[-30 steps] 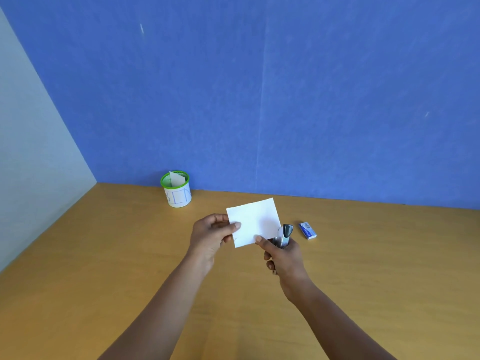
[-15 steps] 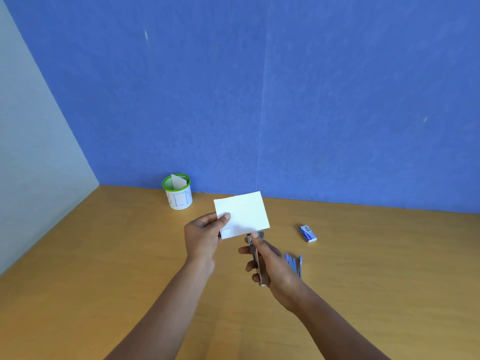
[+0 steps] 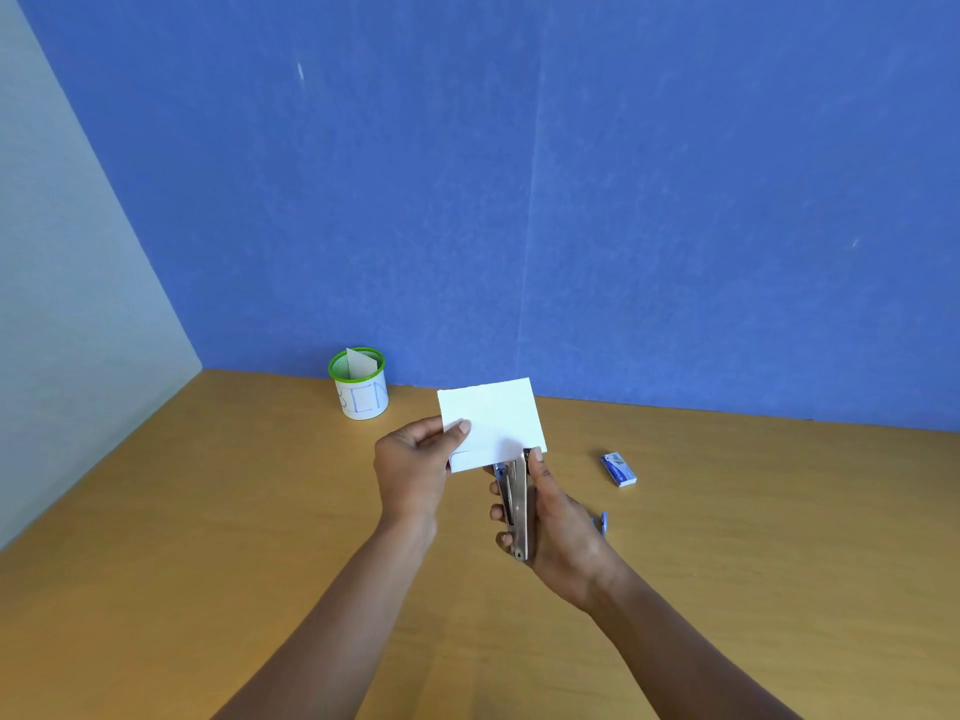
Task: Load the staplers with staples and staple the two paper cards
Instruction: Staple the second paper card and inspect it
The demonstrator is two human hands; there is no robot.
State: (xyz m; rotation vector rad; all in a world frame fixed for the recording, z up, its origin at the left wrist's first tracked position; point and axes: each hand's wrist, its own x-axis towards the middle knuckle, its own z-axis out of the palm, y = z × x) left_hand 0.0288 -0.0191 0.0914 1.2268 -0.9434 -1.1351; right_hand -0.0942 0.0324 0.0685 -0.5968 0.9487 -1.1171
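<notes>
My left hand (image 3: 413, 467) pinches the left edge of the white paper cards (image 3: 493, 420), held up above the table. My right hand (image 3: 556, 522) grips a silver stapler (image 3: 517, 504), its nose at the cards' lower right corner, with my thumb near the tip. A second, blue stapler (image 3: 601, 523) lies on the table behind my right hand, mostly hidden. A small blue staple box (image 3: 618, 469) rests on the table to the right.
A green-rimmed white cup (image 3: 359, 384) with a paper slip in it stands at the back left by the blue wall. The wooden table (image 3: 208, 537) spreads around my arms; a pale wall borders its left side.
The cards have shifted left and tilted flatter. My right hand turned the stapler from upright beside the cards to pointing forward, bringing its nose to the lower right corner.
</notes>
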